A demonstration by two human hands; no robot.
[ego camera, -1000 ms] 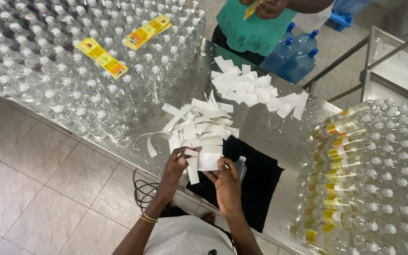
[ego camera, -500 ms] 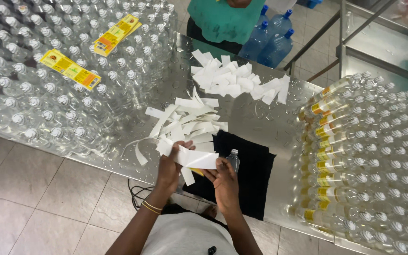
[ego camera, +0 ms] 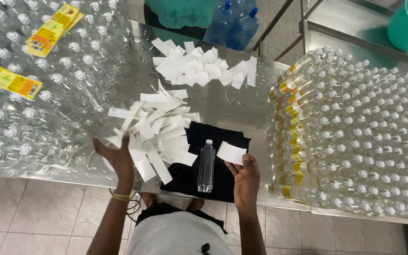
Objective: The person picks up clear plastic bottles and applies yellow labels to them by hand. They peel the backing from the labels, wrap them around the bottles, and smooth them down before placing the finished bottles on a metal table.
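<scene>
1. Along the left side of the bench, a dense block of clear empty bottles is standing cap-up, with yellow label strips lying loose on top. A sweep of the arm is likely to be toppling several at once, since they are packed touching one another.

2. The left hand is hovering spread open, fingers splayed, gripping nothing, at the near-left fringe of the pile of white backing strips. That pile is fanning out close to the bench's near edge; a brush from the open palm could be pushing strips off onto the tiled floor.

3. A single clear bottle is lying on its side on the black cloth, cap pointing away from the person, between the two hands and touching neither. Being round, it could be rolling off the cloth, which is hanging over the near edge.

4. The right hand is pinching a small white label by its near corner between thumb and fingers, otherwise loosely curled. If the piece is sticky, it may be folding on itself or landing crooked.

5. Towards the right edge, capped bottles, many already wearing yellow bands, are standing crowded; the right elbow swinging outward is risking a knock-over there.

6. A second heap of white scraps is lying near the far edge, well apart from both hands.
</scene>
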